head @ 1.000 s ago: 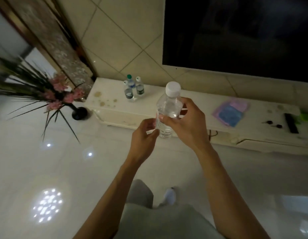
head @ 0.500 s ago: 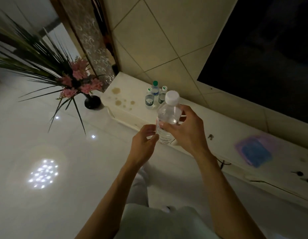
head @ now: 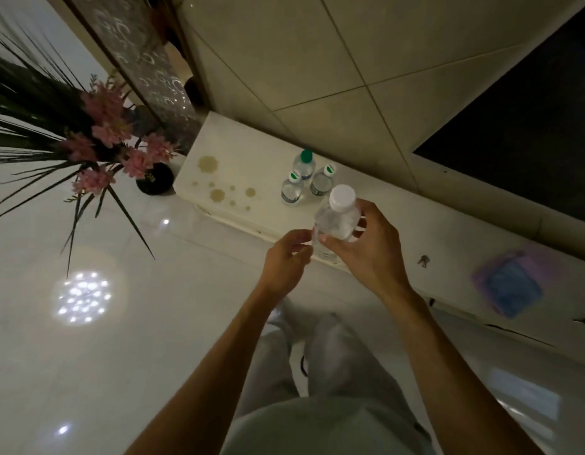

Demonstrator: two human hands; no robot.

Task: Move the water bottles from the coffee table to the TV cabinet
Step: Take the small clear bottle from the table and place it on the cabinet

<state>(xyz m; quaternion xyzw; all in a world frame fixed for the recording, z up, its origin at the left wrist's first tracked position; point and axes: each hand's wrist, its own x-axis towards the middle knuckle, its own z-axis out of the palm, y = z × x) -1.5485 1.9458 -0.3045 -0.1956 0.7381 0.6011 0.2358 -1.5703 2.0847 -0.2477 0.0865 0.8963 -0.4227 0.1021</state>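
While the bottle [head: 337, 221] stays gripped, the TV cabinet [head: 448, 244] looms closer

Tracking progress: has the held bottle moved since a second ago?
Yes. The held bottle has moved toward the three bottles standing on the cabinet, and is now close beside them.

wall [head: 317, 60]: beige tiles | floor [head: 153, 356]: glossy white | light glare [head: 81, 297]

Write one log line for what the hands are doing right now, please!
right hand: grips white-capped bottle | left hand: pinches its lower side | TV cabinet: three bottles standing together
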